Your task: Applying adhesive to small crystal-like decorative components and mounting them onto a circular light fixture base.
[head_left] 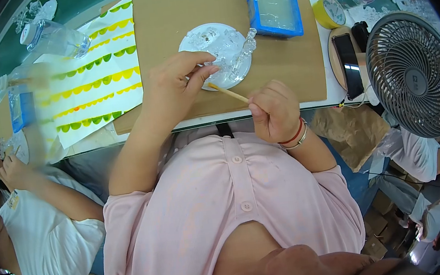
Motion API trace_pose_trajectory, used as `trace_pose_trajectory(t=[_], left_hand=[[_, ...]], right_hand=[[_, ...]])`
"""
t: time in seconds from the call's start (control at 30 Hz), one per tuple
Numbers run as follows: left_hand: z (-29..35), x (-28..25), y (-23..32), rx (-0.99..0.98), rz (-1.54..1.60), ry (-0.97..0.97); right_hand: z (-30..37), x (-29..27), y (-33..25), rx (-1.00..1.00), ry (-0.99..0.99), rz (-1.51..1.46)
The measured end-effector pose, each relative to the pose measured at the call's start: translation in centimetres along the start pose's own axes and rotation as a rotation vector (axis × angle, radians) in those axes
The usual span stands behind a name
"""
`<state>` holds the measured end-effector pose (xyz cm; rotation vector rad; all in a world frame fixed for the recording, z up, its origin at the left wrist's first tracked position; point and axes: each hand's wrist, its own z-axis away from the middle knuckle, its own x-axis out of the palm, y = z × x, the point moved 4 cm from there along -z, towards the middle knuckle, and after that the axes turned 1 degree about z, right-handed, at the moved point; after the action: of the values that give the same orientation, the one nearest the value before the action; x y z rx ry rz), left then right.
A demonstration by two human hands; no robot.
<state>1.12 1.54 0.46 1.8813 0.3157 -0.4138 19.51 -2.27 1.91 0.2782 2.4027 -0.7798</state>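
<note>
My left hand (pixel 173 82) is over the left side of a round white plate (pixel 245 74), its thumb and forefinger nearly together at the tips. Whatever they pinch is too small and clear to make out. A thin wooden stick (pixel 231 94) is gripped in my right hand (pixel 276 110), its tip pointing at the plate just below my left fingertips. Small clear plastic pieces (pixel 222 38) lie on the plate. A longer clear beaded piece (pixel 245 50) rests across its right side and reaches past the rim.
Brown cardboard (pixel 288 70) lies beneath the plate. Behind it stands a blue-rimmed box (pixel 274 6). On the right are yellow tape (pixel 329 12), a phone (pixel 348 63) and a fan (pixel 413 74); on the left, patterned paper (pixel 95 70) and a clear bottle (pixel 57 39). A co-worker (pixel 46 228) sits left.
</note>
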Motion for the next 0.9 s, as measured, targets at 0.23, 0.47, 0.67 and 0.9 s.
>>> trace_pose_trajectory(t=[0.23, 0.47, 0.67, 0.9], left_hand=[[0.1, -0.1, -0.1, -0.066, -0.045, -0.072], [-0.1, -0.1, 0.0, -0.061, -0.011, -0.076], [0.1, 0.1, -0.1, -0.077, 0.054, -0.040], [-0.2, 0.0, 0.1, -0.129, 0.024, -0.101]], right_hand=[[2.5, -2.9, 3.1, 0.386, 0.187, -0.001], [2.4, -3.2, 4.0, 0.584, 0.288, -0.186], [2.1, -4.4, 6.7, 0.659, 0.300, -0.072], [0.7, -4.3, 7.1, 0.397, 0.281, 0.021]])
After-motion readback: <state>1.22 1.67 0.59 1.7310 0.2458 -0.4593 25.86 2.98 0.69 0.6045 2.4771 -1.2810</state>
